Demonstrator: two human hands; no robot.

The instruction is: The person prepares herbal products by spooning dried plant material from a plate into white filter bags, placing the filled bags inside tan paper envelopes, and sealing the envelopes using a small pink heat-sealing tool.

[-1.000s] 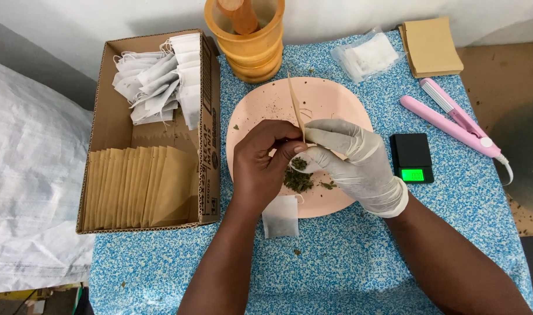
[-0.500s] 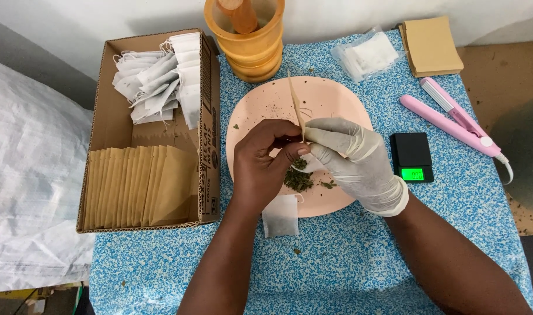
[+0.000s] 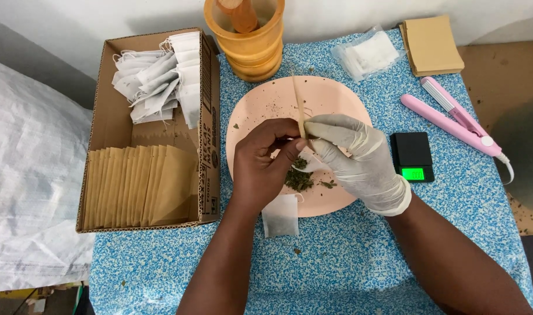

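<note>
Over the middle of the pink plate, seen from your head camera, your two hands meet. Your bare left hand has its fingers pinched shut on a small white tea bag, and your gloved right hand is closed around a thin wooden stick that slants up toward the plate's far rim. A little heap of dried green herbs lies on the plate just below the two hands. A second, filled tea bag rests across the plate's near rim, half on the blue speckled table.

Along the table's left edge the cardboard box of white bags and brown envelopes sits tight against the plate. At the far edge stands the wooden mortar. To the right, the small black scale is just beside your glove, with the pink sealing tool nearer the right edge. Open room lies along the near edge, on either side of your forearms.
</note>
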